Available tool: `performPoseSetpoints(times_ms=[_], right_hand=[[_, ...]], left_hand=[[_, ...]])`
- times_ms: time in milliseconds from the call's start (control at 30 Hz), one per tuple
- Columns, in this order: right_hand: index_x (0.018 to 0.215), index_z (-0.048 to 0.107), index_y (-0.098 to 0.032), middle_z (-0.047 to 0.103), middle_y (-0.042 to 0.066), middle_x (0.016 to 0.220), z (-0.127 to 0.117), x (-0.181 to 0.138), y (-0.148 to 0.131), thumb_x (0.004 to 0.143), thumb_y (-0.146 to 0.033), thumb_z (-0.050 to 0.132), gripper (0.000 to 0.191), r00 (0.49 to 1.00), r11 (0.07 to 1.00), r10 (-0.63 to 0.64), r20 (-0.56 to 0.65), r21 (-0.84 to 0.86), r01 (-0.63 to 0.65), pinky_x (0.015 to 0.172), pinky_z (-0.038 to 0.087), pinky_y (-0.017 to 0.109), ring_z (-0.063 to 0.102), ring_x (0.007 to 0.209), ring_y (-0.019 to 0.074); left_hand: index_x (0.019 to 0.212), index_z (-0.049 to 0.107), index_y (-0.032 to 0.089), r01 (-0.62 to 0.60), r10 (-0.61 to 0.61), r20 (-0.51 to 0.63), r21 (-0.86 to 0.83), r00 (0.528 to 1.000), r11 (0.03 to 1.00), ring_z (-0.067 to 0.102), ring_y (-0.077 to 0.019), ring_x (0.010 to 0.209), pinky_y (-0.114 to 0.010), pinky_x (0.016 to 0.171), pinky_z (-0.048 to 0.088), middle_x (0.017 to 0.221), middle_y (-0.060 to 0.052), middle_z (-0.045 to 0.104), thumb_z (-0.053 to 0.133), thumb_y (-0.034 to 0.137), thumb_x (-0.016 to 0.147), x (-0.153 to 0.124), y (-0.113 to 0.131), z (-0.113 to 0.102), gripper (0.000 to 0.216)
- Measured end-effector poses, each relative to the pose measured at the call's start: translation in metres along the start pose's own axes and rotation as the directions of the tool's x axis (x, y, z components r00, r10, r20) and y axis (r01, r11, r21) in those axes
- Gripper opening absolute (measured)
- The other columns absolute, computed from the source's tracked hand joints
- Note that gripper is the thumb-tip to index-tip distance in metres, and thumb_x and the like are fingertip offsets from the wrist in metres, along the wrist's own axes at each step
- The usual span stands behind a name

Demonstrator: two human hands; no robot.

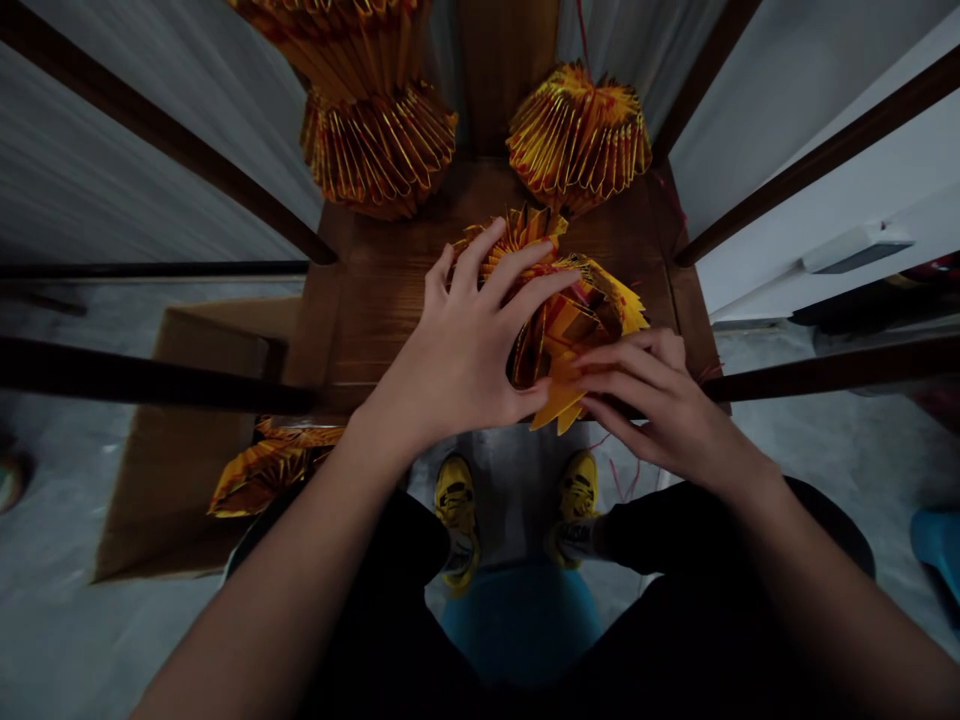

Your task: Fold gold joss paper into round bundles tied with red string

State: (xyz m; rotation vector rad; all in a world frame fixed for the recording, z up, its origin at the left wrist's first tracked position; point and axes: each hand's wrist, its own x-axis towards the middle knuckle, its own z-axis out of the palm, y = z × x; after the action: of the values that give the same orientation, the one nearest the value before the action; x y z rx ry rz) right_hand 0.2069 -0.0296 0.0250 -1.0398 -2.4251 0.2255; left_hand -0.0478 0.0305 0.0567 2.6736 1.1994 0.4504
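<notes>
Together, the left hand (450, 340) and right hand (649, 405) clasp a pleated gold-and-red paper piece (577, 320) near the near edge of a wooden seat (360, 310).
The left hand's fingers spread across the paper's top while its thumb meets the near side; the right hand's fingers lie close together, curving along the near right edge, with its thumb hidden, so any pinch there cannot be told. Two fan-pleated paper rosettes (577, 140) (379, 150) sit at the seat's far edge, the left one beneath another pleated stack. Loose gold paper (270, 470) lies on cardboard (165, 450) to the left, and yellow sneakers (456, 520) stand on the concrete floor (75, 620) nearest the person.
</notes>
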Motion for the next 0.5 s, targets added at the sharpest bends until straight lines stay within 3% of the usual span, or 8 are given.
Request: performPoseSetpoints(times_ms=[100, 200, 333, 500], right_hand=[[0.119, 0.071, -0.022, 0.080, 0.006, 0.122, 0.008, 0.002, 0.002, 0.107, -0.022, 0.066, 0.013, 1.000, 0.990, -0.027, -0.015, -0.139, 0.024, 0.092, 0.041, 0.043, 0.059, 0.110, 0.0268], [0.112, 0.073, -0.021, 0.081, 0.005, 0.106, 0.016, 0.006, 0.002, 0.109, -0.025, 0.062, 0.011, 0.989, 0.960, 0.082, -0.122, -0.259, -0.111, 0.087, 0.035, 0.043, 0.060, 0.101, 0.0254], [0.092, 0.068, -0.021, 0.075, 0.001, 0.087, 0.024, 0.013, -0.002, 0.111, -0.030, 0.060, 0.023, 0.906, 0.912, 0.290, -0.309, -0.197, -0.359, 0.088, 0.032, 0.043, 0.058, 0.093, 0.0235], [0.090, 0.069, -0.022, 0.071, 0.005, 0.085, 0.036, 0.031, -0.021, 0.112, -0.030, 0.053, 0.029, 0.889, 0.889, 0.312, -0.336, -0.227, -0.398, 0.085, 0.038, 0.042, 0.052, 0.093, 0.0265]], left_hand=[[0.164, 0.044, 0.033, -0.006, 0.006, 0.003, -0.002, 1.000, 1.000, 0.019, -0.0458, 0.170, -0.075, 0.133, 0.019, 0.179, -0.006, 0.038, 0.080, 0.040, 0.084, 0.002, 0.000, -0.001, 0.088], [0.165, 0.044, 0.034, 0.008, -0.007, 0.025, -0.025, 1.000, 1.000, 0.019, -0.0467, 0.169, -0.077, 0.133, 0.018, 0.179, -0.006, 0.038, 0.083, 0.038, 0.083, 0.002, -0.002, -0.003, 0.091], [0.166, 0.044, 0.036, 0.033, -0.031, 0.038, -0.061, 0.999, 0.998, 0.019, -0.0471, 0.169, -0.077, 0.133, 0.017, 0.178, -0.005, 0.039, 0.085, 0.038, 0.080, 0.002, -0.005, -0.006, 0.095], [0.165, 0.044, 0.038, 0.039, -0.036, 0.042, -0.075, 0.998, 0.996, 0.019, -0.0473, 0.169, -0.076, 0.134, 0.015, 0.178, -0.004, 0.039, 0.084, 0.042, 0.080, 0.005, -0.002, -0.005, 0.094]])
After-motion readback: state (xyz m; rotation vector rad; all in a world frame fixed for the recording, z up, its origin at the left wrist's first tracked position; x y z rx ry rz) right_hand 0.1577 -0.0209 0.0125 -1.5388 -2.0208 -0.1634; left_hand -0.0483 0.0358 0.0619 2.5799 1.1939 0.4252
